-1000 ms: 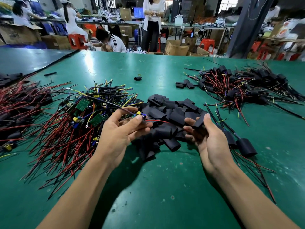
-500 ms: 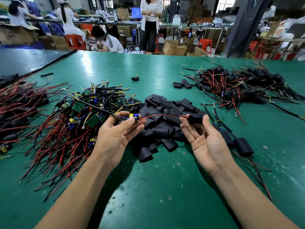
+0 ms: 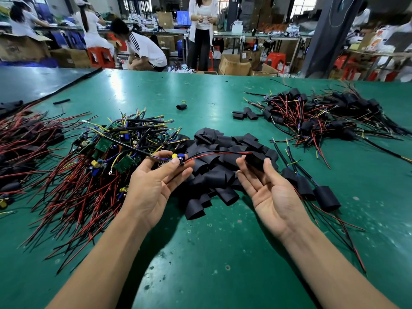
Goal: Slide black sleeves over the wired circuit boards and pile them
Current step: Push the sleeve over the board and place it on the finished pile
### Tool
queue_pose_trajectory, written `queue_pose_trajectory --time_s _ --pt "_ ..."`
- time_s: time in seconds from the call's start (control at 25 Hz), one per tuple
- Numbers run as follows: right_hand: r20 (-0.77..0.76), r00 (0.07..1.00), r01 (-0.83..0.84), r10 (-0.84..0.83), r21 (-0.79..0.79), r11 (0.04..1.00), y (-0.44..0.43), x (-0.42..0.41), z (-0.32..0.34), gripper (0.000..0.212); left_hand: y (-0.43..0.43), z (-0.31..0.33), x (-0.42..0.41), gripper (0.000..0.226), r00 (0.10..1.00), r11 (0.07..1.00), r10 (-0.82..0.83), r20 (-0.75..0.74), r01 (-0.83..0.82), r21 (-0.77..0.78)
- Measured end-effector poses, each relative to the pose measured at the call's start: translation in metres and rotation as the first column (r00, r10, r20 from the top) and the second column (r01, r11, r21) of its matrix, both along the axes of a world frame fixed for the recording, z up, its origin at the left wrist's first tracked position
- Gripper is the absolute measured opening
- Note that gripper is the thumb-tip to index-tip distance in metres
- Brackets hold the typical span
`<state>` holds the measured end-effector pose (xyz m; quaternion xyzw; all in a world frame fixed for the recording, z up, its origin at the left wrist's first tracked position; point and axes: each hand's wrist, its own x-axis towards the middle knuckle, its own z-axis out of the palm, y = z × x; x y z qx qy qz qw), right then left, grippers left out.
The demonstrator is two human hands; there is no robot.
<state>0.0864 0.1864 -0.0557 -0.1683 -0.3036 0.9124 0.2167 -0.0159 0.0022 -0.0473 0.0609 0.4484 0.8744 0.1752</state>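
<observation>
Hands apart, palms up: my left hand [image 3: 153, 184] pinches a small board [image 3: 178, 158] with blue and yellow parts, my right hand [image 3: 269, 192] pinches a black sleeve [image 3: 255, 160]. The board's red lead [image 3: 218, 153] stretches between them, I judge so the sleeve can ride along it onto the board. Both hover over the loose sleeves [image 3: 214, 177]; bare boards [image 3: 107, 157] lie left, sleeved ones [image 3: 323, 117] far right on the surface [image 3: 223, 253].
</observation>
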Motion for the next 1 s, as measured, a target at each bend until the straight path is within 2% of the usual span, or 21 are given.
queue_pose_trajectory --time_s 0.16,0.36,0.44,0.56,0.76,0.84,1.0 --pt "-0.019 1.000 -0.003 0.002 -0.051 0.999 0.001 0.002 0.002 0.034 -0.001 0.001 0.000 0.017 1.000 1.000 -0.001 0.008 0.001 0.004" --pt "-0.012 1.000 -0.028 0.028 -0.036 0.999 -0.002 0.002 0.003 0.039 -0.001 0.000 0.001 0.018 1.000 1.000 -0.007 0.001 0.007 -0.005" --pt "-0.005 0.999 -0.034 0.034 0.000 0.999 -0.004 0.002 0.003 0.032 0.000 0.001 0.003 0.018 1.000 1.000 -0.012 -0.003 0.012 -0.013" --pt "-0.005 0.999 -0.045 0.045 0.052 0.998 -0.007 0.002 0.002 0.034 0.003 0.002 0.008 0.020 0.999 0.999 -0.040 -0.022 0.040 -0.031" --pt "-0.003 0.998 -0.070 0.070 0.102 0.992 -0.015 0.001 0.001 0.031 0.017 -0.002 0.027 0.033 0.990 0.977 -0.116 -0.074 0.100 -0.188" --pt "0.002 0.996 -0.090 0.091 0.156 0.984 -0.017 0.001 0.000 0.027 0.022 -0.002 0.034 0.030 0.985 0.966 -0.153 -0.078 0.133 -0.224" --pt "0.023 0.992 -0.126 0.124 0.274 0.953 -0.022 0.004 -0.001 0.041 0.024 0.002 0.038 0.018 0.978 0.965 -0.203 -0.036 0.194 -0.179"
